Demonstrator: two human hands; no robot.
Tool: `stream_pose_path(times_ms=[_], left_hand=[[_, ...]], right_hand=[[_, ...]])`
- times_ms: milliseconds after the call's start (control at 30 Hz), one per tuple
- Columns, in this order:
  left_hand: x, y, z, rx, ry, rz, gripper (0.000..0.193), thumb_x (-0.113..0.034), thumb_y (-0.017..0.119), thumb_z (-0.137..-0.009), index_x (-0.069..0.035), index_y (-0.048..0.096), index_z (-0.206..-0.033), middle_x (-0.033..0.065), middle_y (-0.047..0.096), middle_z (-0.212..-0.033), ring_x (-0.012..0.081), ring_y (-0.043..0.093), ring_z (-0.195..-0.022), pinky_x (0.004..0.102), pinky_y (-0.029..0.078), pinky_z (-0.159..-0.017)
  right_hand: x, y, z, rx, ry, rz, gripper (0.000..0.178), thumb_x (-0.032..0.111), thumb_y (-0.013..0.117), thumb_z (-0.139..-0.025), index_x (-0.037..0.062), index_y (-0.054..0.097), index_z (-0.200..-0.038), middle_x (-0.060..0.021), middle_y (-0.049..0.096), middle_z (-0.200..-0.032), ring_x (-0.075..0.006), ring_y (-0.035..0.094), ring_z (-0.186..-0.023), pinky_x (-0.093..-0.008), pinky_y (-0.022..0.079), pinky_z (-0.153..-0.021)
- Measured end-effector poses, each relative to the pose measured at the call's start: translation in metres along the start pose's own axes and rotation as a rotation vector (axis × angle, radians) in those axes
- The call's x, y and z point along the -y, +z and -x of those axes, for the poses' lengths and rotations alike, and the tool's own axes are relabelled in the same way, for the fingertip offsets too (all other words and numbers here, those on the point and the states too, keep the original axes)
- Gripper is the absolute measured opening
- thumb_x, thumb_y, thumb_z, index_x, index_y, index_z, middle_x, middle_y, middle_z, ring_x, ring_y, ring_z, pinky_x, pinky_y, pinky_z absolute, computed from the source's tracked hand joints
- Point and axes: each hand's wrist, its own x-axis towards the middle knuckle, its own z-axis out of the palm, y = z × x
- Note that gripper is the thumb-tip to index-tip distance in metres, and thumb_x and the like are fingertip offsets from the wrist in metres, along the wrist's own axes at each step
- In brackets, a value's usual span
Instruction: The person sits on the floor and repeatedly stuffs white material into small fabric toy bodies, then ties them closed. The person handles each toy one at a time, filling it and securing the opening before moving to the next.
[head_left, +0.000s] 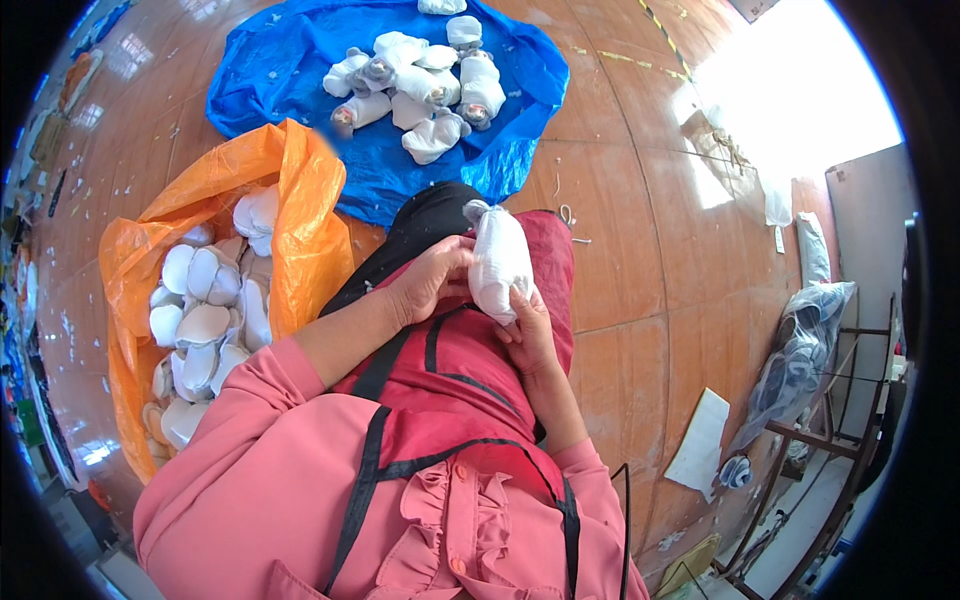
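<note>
Over my lap is a small white stuffed toy piece with grey ear-like tips at its far end. My left hand holds it from the left side, with the fingers curled against it. At its near end my right hand grips it, the thumb pressed on the white cloth and the other fingers partly hidden beneath. Beyond my knees, several similar white stuffed pieces with grey parts lie heaped on a blue tarp.
To my left stands an open orange sack filled with white padded pieces. On the right are a metal frame, a clear plastic bag with dark contents and a white sheet. Thread scraps lie on the tiled floor.
</note>
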Motion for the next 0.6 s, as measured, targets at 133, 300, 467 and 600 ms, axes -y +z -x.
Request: stream_pose_path(times_ms=[133,300,467,600], left_hand=[[0.009,-0.004,-0.019,-0.15,0.013,-0.141,0.053,-0.029,0.069,-0.092,-0.002,0.047,-0.133,0.0117,0.062,-0.12,0.0219,0.062,-0.11,0.038,0.052,-0.092],[0.025,0.003,-0.028,-0.243,0.033,0.119,0.043,-0.02,0.066,-0.094,-0.004,0.05,-0.131,0.0116,0.064,-0.118,0.0249,0.064,-0.107,0.0409,0.053,-0.091],[0.042,0.007,-0.029,-0.175,-0.038,0.222,0.035,-0.024,0.061,-0.098,-0.009,0.053,-0.129,0.0121,0.064,-0.117,0.0276,0.064,-0.106,0.0436,0.054,-0.088],[0.041,-0.003,-0.034,-0.091,-0.156,0.283,0.035,-0.025,0.059,-0.099,-0.006,0.054,-0.127,0.0125,0.066,-0.117,0.0271,0.066,-0.105,0.0438,0.054,-0.089]], right_hand=[[-0.005,0.006,0.001,-0.053,-0.059,0.301,0.043,0.017,0.071,-0.089,0.0069,0.046,-0.123,-0.003,0.061,-0.088,-0.0078,0.05,-0.054,-0.0212,0.041,-0.044],[-0.009,0.017,0.002,-0.001,-0.159,0.459,0.068,0.014,0.08,-0.081,0.0037,0.034,-0.13,-0.0095,0.058,-0.1,-0.0124,0.057,-0.063,-0.0235,0.05,-0.053],[-0.004,0.013,0.003,-0.046,-0.052,0.472,0.064,0.002,0.071,-0.081,0.0058,0.033,-0.132,-0.0088,0.059,-0.092,-0.0109,0.051,-0.053,-0.025,0.045,-0.048],[0.002,0.015,0.008,0.028,0.03,0.331,0.069,0.002,0.065,-0.078,0.0064,0.03,-0.138,-0.0063,0.054,-0.085,-0.0096,0.045,-0.049,-0.026,0.043,-0.046]])
